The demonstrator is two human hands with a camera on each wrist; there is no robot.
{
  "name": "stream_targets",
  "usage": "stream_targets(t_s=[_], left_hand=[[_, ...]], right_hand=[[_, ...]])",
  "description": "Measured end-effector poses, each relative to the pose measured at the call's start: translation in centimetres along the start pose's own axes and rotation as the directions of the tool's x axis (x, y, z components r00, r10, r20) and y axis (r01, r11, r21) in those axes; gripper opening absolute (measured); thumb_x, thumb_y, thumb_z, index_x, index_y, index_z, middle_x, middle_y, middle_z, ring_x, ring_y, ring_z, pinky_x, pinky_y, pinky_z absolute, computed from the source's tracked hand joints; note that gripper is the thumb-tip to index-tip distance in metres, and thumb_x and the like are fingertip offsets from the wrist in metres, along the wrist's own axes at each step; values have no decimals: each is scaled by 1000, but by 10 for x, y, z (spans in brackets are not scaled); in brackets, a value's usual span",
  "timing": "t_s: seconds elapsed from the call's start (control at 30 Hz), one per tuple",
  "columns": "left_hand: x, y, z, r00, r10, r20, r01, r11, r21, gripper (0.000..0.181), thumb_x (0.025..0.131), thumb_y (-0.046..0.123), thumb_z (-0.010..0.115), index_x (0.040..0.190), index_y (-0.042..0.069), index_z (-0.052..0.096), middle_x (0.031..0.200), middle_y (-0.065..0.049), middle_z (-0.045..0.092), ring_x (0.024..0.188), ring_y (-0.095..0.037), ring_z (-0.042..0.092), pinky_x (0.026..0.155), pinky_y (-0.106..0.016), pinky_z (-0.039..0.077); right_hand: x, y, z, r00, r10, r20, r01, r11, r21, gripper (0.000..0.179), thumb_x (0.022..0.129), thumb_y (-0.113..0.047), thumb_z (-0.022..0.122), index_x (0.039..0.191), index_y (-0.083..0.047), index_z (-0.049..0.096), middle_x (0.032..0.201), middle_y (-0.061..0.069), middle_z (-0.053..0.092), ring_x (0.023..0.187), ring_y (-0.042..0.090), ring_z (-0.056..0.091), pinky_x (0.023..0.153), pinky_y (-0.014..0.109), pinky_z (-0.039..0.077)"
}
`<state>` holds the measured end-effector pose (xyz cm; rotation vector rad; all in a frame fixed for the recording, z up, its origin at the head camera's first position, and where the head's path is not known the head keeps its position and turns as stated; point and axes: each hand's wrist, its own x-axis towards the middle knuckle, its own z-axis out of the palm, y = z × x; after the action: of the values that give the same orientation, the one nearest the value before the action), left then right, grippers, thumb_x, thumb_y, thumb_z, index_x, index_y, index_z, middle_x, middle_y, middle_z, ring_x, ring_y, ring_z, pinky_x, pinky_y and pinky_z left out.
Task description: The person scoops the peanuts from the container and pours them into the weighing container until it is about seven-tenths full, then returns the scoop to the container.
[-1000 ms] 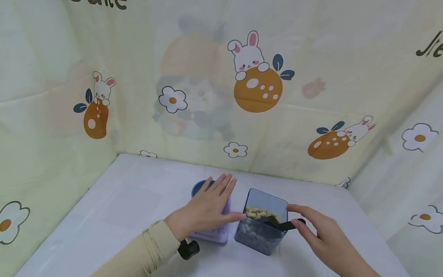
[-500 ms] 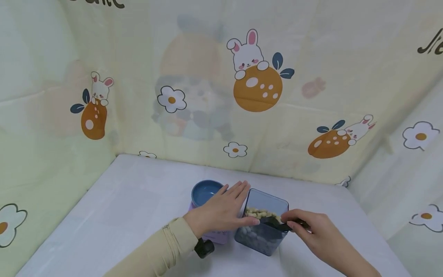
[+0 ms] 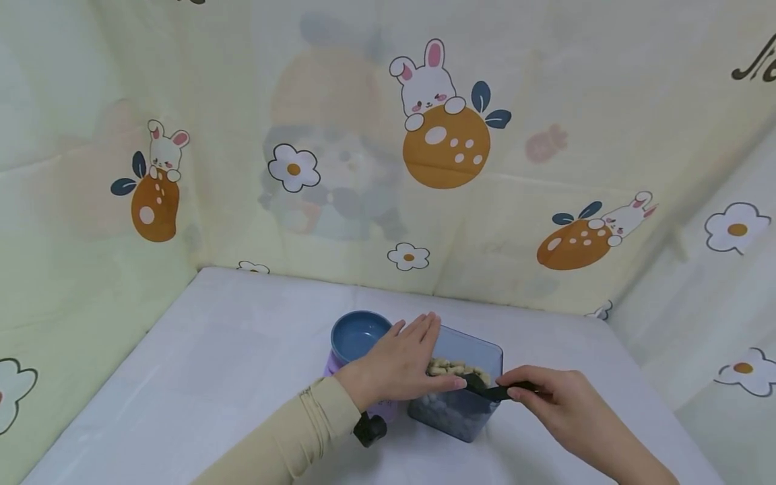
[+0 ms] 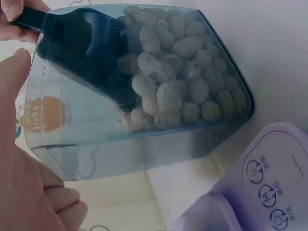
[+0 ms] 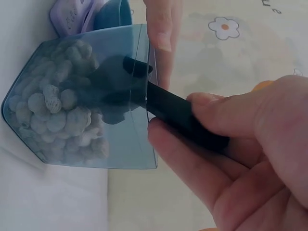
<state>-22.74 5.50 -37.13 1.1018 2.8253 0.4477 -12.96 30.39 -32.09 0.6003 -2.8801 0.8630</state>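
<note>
A clear blue square container (image 3: 451, 412) holds unshelled peanuts (image 4: 166, 89) in its lower part. Inside it, the head of a black scoop (image 5: 169, 107) dips toward the peanuts, its handle sticking out over the rim. My right hand (image 3: 554, 401) grips that handle between thumb and fingers at the container's right side. My left hand (image 3: 397, 367) is extended at the container's left rim, fingers straight and together, thumb reaching across the near side of the opening. In the left wrist view its fingers (image 4: 65, 202) show right beside the rim.
Left of the container stands a purple kitchen scale (image 4: 269, 180) with round button symbols, a blue bowl (image 3: 359, 335) on top. Both rest on a white-covered table (image 3: 242, 350). A patterned curtain (image 3: 351, 222) with bunnies and flowers rises behind.
My left hand has moved right from over the bowl and scale to the container's rim, uncovering the bowl. My right hand has taken a fuller grip on the scoop handle.
</note>
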Motion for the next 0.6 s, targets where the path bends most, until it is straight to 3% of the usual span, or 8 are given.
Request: stream_targets(t_s=[0.2, 0.37, 0.6], left_hand=[[-2, 4, 0, 1000, -29, 5, 29, 1000, 10, 107, 87, 84, 32, 160, 9, 10, 168, -8, 10, 156, -20, 12, 126, -47, 17], [-2, 7, -1, 999, -33, -1, 33, 999, 18, 106, 88, 83, 33, 160, 9, 11, 168, -8, 10, 156, -20, 11, 126, -46, 16], [-2, 7, 2, 999, -33, -14, 33, 999, 21, 107, 87, 84, 33, 160, 7, 14, 168, -9, 12, 155, -21, 13, 125, -46, 18]], right_hand=[[1, -3, -2, 999, -22, 28, 22, 1000, -3, 16, 93, -12, 68, 105, -19, 75, 99, -4, 76, 79, -4, 64, 63, 21, 56], [2, -3, -10, 999, 18, 35, -18, 1000, -3, 15, 93, -14, 68, 105, -21, 74, 99, -6, 75, 80, -3, 66, 65, 21, 56], [2, -4, -22, 998, 58, -30, -57, 998, 27, 16, 93, -9, 67, 105, -17, 74, 102, -1, 74, 83, -1, 71, 71, 19, 58]])
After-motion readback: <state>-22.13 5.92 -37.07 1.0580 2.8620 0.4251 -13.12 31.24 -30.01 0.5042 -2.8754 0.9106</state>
